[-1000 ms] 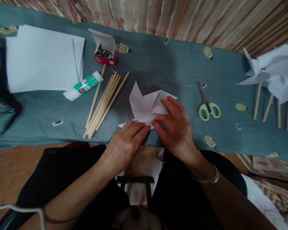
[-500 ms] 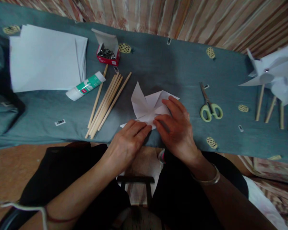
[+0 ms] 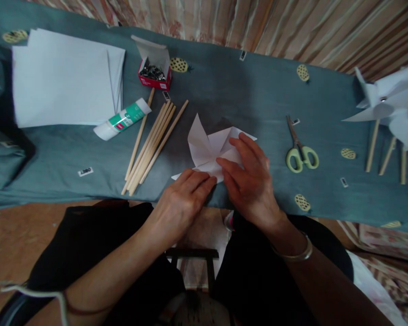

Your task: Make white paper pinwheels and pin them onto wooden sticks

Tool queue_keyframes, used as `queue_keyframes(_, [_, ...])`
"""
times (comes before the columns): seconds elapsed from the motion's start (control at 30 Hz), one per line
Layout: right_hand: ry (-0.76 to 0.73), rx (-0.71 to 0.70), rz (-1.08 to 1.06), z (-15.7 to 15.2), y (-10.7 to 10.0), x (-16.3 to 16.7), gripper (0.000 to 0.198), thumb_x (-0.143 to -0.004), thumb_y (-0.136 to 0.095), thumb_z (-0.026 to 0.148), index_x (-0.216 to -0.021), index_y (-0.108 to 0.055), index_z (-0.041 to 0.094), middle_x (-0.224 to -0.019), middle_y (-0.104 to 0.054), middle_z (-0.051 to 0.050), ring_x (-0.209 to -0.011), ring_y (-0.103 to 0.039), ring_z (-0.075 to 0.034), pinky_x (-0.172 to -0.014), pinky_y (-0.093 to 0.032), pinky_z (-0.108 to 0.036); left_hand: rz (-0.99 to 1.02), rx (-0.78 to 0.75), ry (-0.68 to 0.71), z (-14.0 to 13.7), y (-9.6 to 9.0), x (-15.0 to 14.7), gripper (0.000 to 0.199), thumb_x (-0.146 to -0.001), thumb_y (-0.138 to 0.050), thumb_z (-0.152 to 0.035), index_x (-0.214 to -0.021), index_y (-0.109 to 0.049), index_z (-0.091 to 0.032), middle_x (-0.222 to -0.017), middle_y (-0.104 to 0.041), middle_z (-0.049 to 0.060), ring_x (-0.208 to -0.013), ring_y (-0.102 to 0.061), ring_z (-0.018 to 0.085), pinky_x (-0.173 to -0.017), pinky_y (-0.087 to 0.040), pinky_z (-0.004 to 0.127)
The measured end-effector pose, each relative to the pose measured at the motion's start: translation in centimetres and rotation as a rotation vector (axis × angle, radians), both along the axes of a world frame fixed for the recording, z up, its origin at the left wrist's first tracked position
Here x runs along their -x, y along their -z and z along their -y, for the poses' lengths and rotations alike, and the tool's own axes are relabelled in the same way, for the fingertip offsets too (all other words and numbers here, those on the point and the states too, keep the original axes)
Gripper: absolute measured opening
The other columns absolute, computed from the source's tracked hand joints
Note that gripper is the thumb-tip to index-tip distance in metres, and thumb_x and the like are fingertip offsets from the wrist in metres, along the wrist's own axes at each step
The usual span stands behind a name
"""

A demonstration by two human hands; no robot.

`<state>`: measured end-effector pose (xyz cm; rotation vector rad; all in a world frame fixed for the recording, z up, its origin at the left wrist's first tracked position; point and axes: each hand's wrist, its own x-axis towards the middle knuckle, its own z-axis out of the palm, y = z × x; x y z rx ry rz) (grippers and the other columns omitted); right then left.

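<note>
A white paper pinwheel [image 3: 204, 151] lies on the cloth in front of me, its corners folded toward the middle. With fingers pressed together, my left hand [image 3: 182, 201] holds its near edge. My right hand [image 3: 253, 185] rests over its right side, fingers bent and spread apart. The index fingertip touches the paper close to the centre, and the other fingers lie on the right blade. Part of the near and right side of the pinwheel is hidden under my hands.
Left of the pinwheel are several wooden sticks [image 3: 150, 149], a glue tube [image 3: 124, 118], a red box of metal fasteners [image 3: 154, 74] and a stack of white paper [image 3: 66, 81]. Green-handled scissors [image 3: 301, 151] lie to the right. Finished pinwheels on sticks [image 3: 391, 99] are at the far right.
My right index finger and thumb have moved apart, with the index fingertip shifting slightly up toward the pinwheel's centre. My left hand stays on the near edge. The view has shifted slightly.
</note>
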<state>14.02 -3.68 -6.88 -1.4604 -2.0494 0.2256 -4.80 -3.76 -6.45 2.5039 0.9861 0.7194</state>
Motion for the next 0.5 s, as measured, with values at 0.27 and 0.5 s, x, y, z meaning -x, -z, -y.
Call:
queue_keyframes(0.27, [-0.019, 0.039, 0.025, 0.08, 0.09, 0.16, 0.034, -0.091, -0.045, 0.015, -0.113, -0.063, 0.035, -0.144, -0.049, 0.001, -0.143, -0.035, -0.028, -0.112, -0.037, -0.052, -0.001, -0.004, -0.008, -0.01, -0.11, -0.01, 0.024, -0.093, -0.05, -0.011, -0.116, -0.06, -0.01, -0.106, -0.067, 0.012, -0.094, -0.06, 0.021, -0.081, -0.059, 0.035])
queue_keyframes(0.5, [-0.045, 0.111, -0.021, -0.04, 0.43, 0.47, 0.036, -0.094, -0.044, 0.018, -0.118, -0.061, 0.039, -0.147, -0.046, 0.005, -0.147, -0.026, -0.029, -0.114, -0.032, -0.057, 0.008, 0.004, -0.012, -0.06, -0.08, -0.13, 0.024, -0.093, -0.051, -0.011, -0.115, -0.06, -0.008, -0.101, -0.067, 0.012, -0.09, -0.06, 0.021, -0.076, -0.059, 0.035])
